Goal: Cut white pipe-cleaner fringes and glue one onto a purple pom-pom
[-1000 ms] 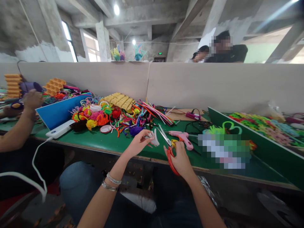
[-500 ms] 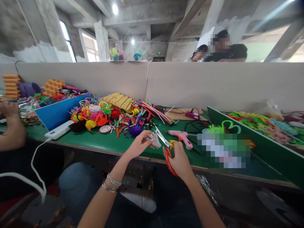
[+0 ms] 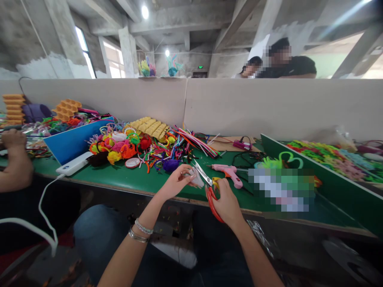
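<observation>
My left hand (image 3: 176, 182) is closed on a thin white piece (image 3: 196, 179) with a pleated or layered look, its exact kind unclear. In my right hand (image 3: 228, 200) is a pair of scissors (image 3: 205, 175) with one red and one yellow handle loop. Their metal blades point up and to the left, right beside the white piece; whether they touch it is hard to tell. Just beyond the scissors a pink glue gun (image 3: 229, 170) lies on the green tabletop (image 3: 119, 177).
Colourful pipe cleaners and pompoms (image 3: 128, 147) are heaped behind my left hand, with a yellow egg carton (image 3: 151, 126) on top. A blue divider (image 3: 79, 139), a white power strip (image 3: 74, 163) and a co-worker's arm (image 3: 16, 159) are leftward. A green divider (image 3: 317, 175) stands right.
The scissors and my right hand have shifted slightly left, closer to the white piece. The white piece has tilted a little in my left hand.
</observation>
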A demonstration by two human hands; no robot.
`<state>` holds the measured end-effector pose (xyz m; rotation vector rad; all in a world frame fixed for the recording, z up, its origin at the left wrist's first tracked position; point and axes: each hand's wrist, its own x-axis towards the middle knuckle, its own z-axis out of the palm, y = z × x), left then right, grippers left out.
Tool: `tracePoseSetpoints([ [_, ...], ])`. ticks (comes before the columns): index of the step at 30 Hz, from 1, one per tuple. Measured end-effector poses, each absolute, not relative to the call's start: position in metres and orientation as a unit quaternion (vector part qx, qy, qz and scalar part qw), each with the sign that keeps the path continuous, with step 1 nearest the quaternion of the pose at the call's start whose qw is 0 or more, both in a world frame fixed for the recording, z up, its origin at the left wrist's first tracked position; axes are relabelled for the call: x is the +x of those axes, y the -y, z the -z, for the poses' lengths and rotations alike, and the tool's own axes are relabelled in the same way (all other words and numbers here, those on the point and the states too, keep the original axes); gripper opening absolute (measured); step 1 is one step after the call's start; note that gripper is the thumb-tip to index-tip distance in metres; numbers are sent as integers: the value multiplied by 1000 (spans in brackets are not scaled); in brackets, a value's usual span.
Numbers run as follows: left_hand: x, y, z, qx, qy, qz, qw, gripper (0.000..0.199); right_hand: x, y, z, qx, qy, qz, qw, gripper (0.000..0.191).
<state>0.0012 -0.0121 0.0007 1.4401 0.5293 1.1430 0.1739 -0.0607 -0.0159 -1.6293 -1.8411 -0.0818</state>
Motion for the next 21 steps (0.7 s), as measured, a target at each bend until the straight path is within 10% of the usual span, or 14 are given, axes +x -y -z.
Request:
tracePoseSetpoints([
  [21, 3, 13, 0, 607, -212, -483, 594, 30, 175, 60, 17, -620, 706, 14, 342, 16],
])
